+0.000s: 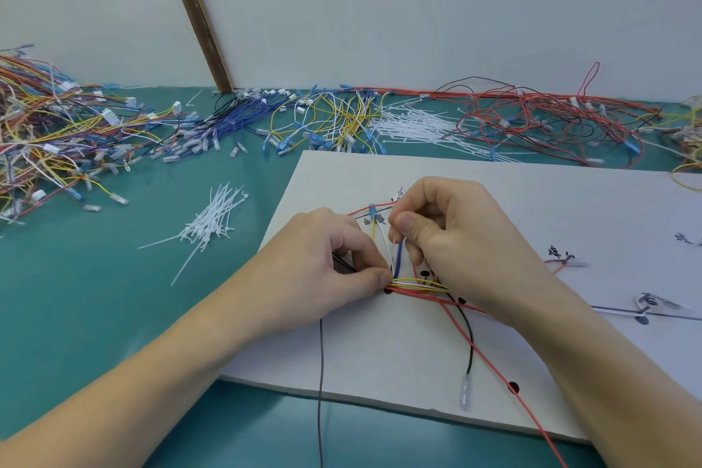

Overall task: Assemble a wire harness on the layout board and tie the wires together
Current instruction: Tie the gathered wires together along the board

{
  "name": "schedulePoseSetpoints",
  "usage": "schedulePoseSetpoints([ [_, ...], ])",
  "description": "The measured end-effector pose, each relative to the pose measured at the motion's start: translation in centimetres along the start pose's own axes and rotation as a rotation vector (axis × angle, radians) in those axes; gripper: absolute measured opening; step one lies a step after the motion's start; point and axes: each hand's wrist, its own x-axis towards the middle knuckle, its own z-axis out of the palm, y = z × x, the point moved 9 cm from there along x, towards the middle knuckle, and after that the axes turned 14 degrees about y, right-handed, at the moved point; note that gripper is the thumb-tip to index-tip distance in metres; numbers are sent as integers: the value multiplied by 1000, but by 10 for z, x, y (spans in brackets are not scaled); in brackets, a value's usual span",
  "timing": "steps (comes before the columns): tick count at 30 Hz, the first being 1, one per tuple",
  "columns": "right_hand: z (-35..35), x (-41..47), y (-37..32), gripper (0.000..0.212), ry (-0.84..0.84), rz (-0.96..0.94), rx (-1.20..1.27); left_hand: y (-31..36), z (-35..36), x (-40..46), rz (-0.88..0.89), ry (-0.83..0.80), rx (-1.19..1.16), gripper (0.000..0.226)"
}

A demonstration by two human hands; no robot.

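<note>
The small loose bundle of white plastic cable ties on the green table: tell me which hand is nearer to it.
Left. The left hand works at the white layout board's left edge, just right of the small loose bundle of white plastic cable ties; the right hand sits farther right, over the board.

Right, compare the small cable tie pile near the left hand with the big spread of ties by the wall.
The near cable tie pile is a small, tight bunch; the far cable tie spread is larger and fanned out loosely. The near pile lies alone on the green table; the far spread is tangled among red wires. Both are white.
</note>
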Motion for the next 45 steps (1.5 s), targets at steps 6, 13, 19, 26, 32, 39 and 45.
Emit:
schedulePoseSetpoints([
  [6, 7, -4, -2, 31, -11, 61, 117, 4, 3, -1, 41, -28, 65, 12],
  [13, 9, -5, -3, 27, -16, 121, 251, 4, 4, -2, 67, -26, 87, 12],
  [19, 2, -8, -2, 10, -138, 116, 205, 6, -4, -5, 57, 83, 60, 13],
  [26, 2, -6, -5, 21, -102, -7, 138, 3, 0, -3, 31, 61, 27, 13],
  [32, 5, -6, -5, 29, -28, -7, 160, 4, 2, -1, 42, 19, 36, 14],
  [39, -3, -5, -3, 17, -86, 144, 126, 5, 0, -6, 95, 61, 34, 10],
  [45, -60, 42, -17, 10, 20, 159, -158, 6, -3, -4, 111, 103, 32, 10],
])
